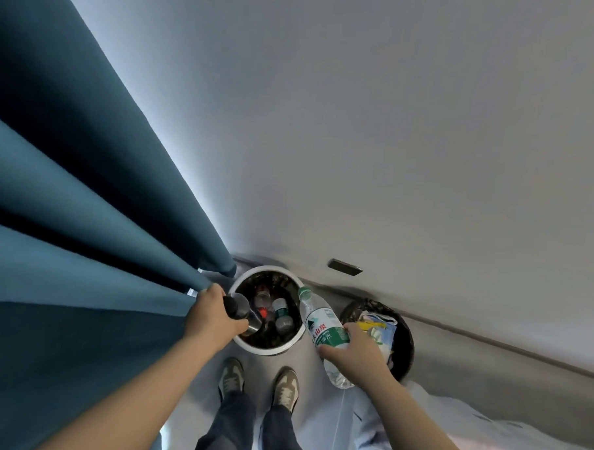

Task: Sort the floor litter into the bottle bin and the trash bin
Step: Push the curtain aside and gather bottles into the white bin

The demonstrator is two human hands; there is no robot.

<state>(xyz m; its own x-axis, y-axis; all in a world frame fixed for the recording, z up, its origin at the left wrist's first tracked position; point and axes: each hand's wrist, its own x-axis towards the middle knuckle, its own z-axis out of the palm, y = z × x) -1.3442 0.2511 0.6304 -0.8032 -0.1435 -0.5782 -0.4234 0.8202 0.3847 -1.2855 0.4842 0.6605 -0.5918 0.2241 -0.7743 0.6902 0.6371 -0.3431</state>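
Standing over two bins, we look past our shoes (231, 375) to both hands mid-sort. The left grip (210, 318) is wrapped round a dark bottle (239, 307), whose far end juts beyond the knuckles and over the near rim of the white bottle bin (266, 350). The right grip (358, 350) is clamped on a clear water bottle (318, 322) at its green label. The base trails back below the palm, and the green cap points ahead of the fingers, just beside the same bin.

We judge the water bottle light and close to empty, with thin walls likely to buckle under a hard squeeze. The label band is the stiffest, least slippery hold, so the present purchase suits it. The dark bottle's weight we cannot tell.

Beyond the left grip, several bottles lie inside the bottle bin. Behind and outboard of the right grip sits the black-lined trash bin (406, 345), holding wrappers. Farther off hang a blue curtain (85, 215) and a pale wall (395, 127).
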